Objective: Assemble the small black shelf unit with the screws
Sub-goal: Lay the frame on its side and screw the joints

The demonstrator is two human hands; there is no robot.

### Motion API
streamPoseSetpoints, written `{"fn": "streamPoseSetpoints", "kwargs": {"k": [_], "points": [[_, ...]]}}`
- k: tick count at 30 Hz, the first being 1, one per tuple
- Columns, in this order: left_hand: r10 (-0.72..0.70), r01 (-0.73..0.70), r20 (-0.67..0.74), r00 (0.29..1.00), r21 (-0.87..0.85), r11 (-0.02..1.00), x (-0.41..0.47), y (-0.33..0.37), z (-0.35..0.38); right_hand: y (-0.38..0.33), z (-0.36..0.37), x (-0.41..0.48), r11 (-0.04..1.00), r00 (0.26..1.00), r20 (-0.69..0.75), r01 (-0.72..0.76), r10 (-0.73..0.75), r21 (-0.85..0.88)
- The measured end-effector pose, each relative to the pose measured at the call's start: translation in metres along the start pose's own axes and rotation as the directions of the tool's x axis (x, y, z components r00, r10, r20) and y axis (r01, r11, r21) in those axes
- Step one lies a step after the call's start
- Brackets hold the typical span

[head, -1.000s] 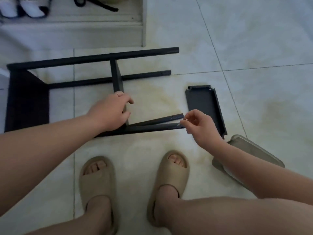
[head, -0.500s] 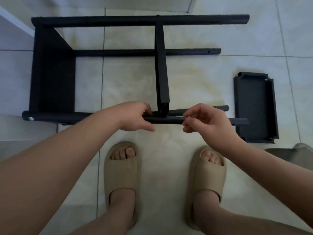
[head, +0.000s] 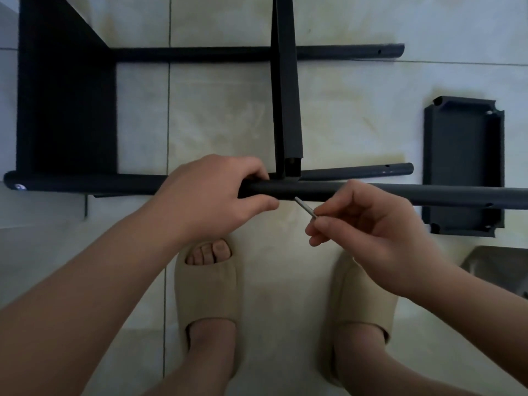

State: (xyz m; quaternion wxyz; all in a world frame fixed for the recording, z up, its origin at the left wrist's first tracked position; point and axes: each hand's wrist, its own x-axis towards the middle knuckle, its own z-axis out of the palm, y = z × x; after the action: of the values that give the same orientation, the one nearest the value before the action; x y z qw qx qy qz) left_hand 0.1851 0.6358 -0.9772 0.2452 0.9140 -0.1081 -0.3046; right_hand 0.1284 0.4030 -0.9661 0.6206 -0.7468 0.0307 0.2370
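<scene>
On the tiled floor (head: pixel 371 95), the left hand (head: pixel 213 192) grasps the shelf's near pole (head: pixel 371 192) while the right hand (head: pixel 368 224) pinches a screw (head: pixel 305 207).

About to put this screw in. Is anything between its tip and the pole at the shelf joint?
Nothing visible. The screw, pinched by the right hand, has its tip at the near pole by the middle shelf; the left hand grips the pole just left of that spot.

Three poles (head: pixel 343 192), three shelves (head: pixel 463 167), one screw (head: pixel 305 207), two slippers (head: pixel 208 290)
</scene>
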Motion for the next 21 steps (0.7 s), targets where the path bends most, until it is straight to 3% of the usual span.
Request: {"fn": "streamPoseSetpoints", "kwargs": {"k": [13,21], "points": [[0.002,-0.001,0.002,1.0,-0.023,1.0,-0.001,0.008,-0.001,-0.002,0.009,0.004,0.946,0.993,-0.023,0.102,-0.114,-0.307],[0.02,-0.014,0.085,0.996,-0.082,0.997,0.001,0.009,-0.003,-0.003,0.015,0.01,0.943,0.995,-0.068,0.05,-0.077,-0.329]]}}
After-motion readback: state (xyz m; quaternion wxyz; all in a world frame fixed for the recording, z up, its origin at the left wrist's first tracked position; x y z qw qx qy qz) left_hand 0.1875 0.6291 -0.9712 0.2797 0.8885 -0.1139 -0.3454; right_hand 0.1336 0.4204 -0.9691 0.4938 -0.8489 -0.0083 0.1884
